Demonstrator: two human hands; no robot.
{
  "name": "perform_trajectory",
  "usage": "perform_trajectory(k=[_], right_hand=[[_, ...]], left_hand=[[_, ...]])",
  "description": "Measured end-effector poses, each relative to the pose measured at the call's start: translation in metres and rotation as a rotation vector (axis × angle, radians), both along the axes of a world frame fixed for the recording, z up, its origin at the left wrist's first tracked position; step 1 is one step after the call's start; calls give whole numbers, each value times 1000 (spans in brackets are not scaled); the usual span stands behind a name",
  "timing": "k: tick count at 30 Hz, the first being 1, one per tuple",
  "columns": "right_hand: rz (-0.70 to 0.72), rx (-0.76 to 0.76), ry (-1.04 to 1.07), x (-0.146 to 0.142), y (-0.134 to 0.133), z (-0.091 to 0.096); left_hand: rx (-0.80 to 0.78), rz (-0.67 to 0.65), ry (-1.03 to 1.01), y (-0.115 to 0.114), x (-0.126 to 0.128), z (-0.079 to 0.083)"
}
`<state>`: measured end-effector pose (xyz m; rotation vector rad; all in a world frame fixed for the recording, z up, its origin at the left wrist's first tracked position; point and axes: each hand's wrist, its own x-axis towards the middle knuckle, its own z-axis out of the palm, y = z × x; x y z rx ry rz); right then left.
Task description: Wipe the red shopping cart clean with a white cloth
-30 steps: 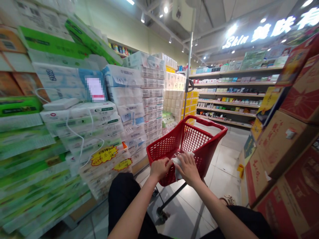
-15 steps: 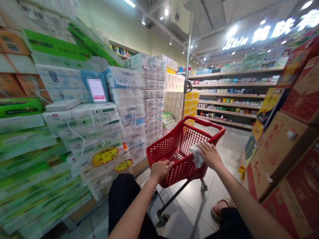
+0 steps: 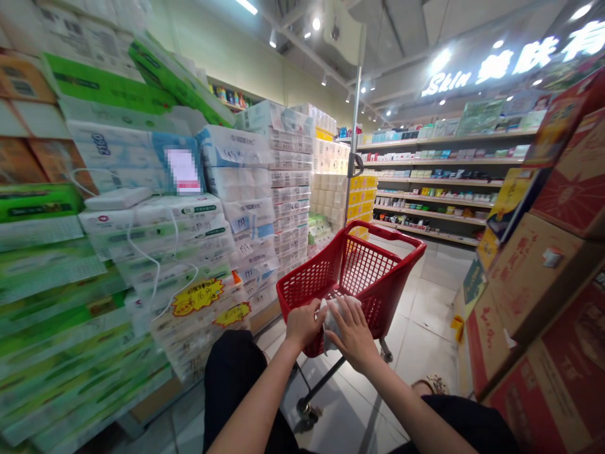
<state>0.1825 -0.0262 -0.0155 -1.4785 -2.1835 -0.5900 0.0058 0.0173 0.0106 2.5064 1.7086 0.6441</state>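
The left hand grips the red cart rim; the right hand, fingers spread, presses a white cloth there. Unpinched, the cloth could slip.

Head camera looks forward and down, close over the red cart.

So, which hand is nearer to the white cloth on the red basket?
Right. The right hand lies on the white cloth, covering most of it. The left hand grips the rim of the red basket just left of the cloth, beside it.
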Motion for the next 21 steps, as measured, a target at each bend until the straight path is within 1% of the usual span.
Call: perform_trajectory(k=[2, 5, 7, 9, 11, 12, 14, 16, 18, 21], right_hand=[[35, -16, -24, 3, -1, 4], [61, -46, -56, 28, 9, 11], [9, -56, -41, 52, 21, 16], [-81, -62, -6, 76, 34, 20], [-151, -69, 27, 92, 45, 21], [-176, -70, 43, 95, 48, 20], [-206, -62, 76, 91, 49, 17], [-198, -45, 99, 73, 42, 12], [-138, -34, 95, 47, 29, 5], [0, -36, 54, 9, 7, -2]], left_hand=[[2, 1, -3, -1, 0, 1], [1, 2, -6, -2, 0, 2], [0, 5, -6, -2, 1, 2], [1, 7, -13, -2, 3, 2], [6, 7, -21, -3, 6, 2], [10, 5, -26, -3, 8, 2], [19, 4, -34, -3, 11, 2], [24, 9, -37, -3, 13, 1], [20, 17, -37, -3, 14, 0], [6, 16, -29, -3, 14, -1]])
